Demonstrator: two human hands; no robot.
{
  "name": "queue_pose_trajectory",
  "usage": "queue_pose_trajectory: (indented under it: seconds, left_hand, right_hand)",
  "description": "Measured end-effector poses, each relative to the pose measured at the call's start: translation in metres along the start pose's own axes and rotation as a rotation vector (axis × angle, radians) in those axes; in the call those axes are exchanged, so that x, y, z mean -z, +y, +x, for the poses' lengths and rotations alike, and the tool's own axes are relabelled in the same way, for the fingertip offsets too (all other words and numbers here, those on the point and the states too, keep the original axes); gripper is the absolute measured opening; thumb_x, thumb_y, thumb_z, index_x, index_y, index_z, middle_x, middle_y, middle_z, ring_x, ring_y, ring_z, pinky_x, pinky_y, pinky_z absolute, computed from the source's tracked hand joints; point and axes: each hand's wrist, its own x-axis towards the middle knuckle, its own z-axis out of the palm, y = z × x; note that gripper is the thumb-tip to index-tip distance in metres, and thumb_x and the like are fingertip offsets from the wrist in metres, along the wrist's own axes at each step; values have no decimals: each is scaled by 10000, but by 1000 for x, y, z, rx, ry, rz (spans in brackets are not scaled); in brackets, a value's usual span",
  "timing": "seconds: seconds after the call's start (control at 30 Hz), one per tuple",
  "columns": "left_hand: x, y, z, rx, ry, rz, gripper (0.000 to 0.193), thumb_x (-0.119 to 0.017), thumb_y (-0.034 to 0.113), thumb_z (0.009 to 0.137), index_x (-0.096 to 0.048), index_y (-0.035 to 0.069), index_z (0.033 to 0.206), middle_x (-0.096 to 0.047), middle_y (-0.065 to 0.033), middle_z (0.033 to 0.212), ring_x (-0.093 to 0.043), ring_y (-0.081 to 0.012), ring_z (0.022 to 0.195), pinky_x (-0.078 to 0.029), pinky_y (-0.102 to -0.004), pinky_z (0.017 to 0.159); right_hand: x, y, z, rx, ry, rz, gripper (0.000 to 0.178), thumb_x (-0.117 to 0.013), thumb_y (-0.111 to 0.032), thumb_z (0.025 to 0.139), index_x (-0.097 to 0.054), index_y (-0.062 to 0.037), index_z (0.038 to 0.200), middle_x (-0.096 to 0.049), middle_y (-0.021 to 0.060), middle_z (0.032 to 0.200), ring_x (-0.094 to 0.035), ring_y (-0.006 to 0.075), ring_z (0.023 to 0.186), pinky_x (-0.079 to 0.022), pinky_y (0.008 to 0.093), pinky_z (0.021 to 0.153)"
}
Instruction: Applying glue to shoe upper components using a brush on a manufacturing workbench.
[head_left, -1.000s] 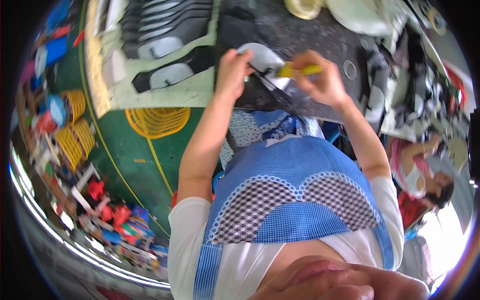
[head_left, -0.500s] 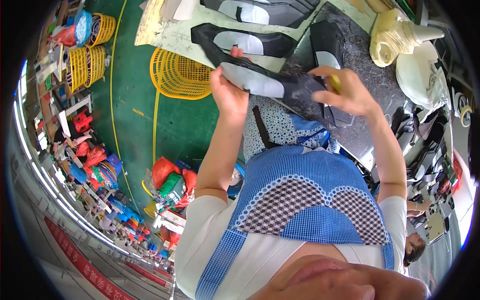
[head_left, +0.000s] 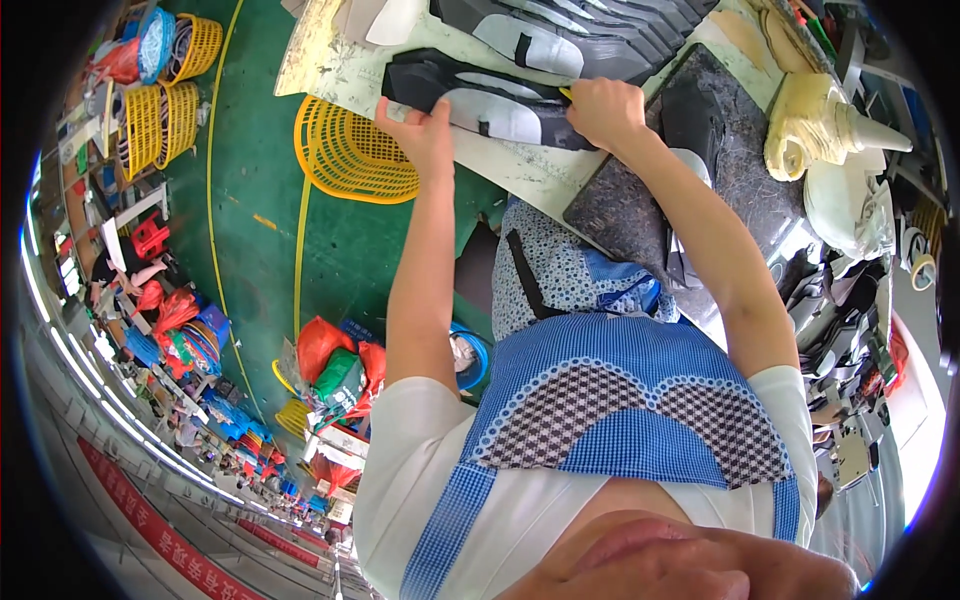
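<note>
A black shoe upper piece with a silver-white inset (head_left: pixel 505 120) lies low over the pale tabletop, just in front of a similar black piece (head_left: pixel 412 72). My left hand (head_left: pixel 425 142) holds its left end at the near edge, thumb and fingers partly spread around it. At the right end, my right hand (head_left: pixel 608 112) is closed on the piece with curled fingers. A small yellow object (head_left: pixel 566 93) pokes out from those fingers; its kind is hidden. Overlapping black and silver pieces (head_left: pixel 535 45) lie in a row farther back.
To the right sits a dark, worn slab (head_left: pixel 625 195) with another black piece (head_left: pixel 692 120) on it. Beyond it stands a cream-coloured cone-shaped object (head_left: pixel 815 130). A yellow basket (head_left: pixel 345 175) is on the green floor left of the pale tabletop (head_left: pixel 510 170).
Both hands have moved away from me with the shoe upper piece, from above the slab's edge to the tabletop. My right hand has swung left to the piece's right end.
</note>
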Motion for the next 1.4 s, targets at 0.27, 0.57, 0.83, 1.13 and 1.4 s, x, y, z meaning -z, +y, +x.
queue_pose_trajectory:
  seconds: [0.27,0.57,0.83,1.13,1.4]
  left_hand:
    - [-14,6,41,-119,-121,194,808,-688,72,762,-171,54,1384,-573,-114,821,-522,-180,718,-448,-325,684]
    - [19,35,-13,-518,8,263,391,-599,81,928,-411,-7,1259,-561,-122,1024,-561,-179,853,-494,-309,771]
    - [-141,26,-157,113,-853,117,631,-749,255,840,-433,-32,1305,-552,-167,1157,-577,-193,964,-489,-304,856]
    - [-146,16,-165,153,-796,13,586,-763,54,776,-418,-31,1243,-521,-106,1004,-555,-139,833,-511,-252,737]
    - [-152,29,-159,213,-927,183,290,-777,107,778,-580,-25,944,-614,-42,811,-567,-109,713,-483,-242,675]
  right_hand:
    - [5,14,-2,-11,221,30,201,-618,-257,783,-634,-83,881,-674,99,720,-673,318,699,-520,433,587]
    - [55,227,-220,-438,1116,1150,247,-615,-222,935,-636,20,980,-679,92,774,-604,89,631,-481,207,579]
    - [-7,260,-167,-112,1239,672,244,-601,-240,936,-666,-17,1010,-643,84,685,-621,154,579,-471,271,533]
    - [0,206,-188,-191,239,1590,334,-601,-313,948,-631,11,1022,-674,76,866,-694,148,805,-558,210,688]
    - [31,168,-116,-267,617,931,269,-604,-230,928,-636,34,961,-640,124,663,-629,197,579,-492,329,540]
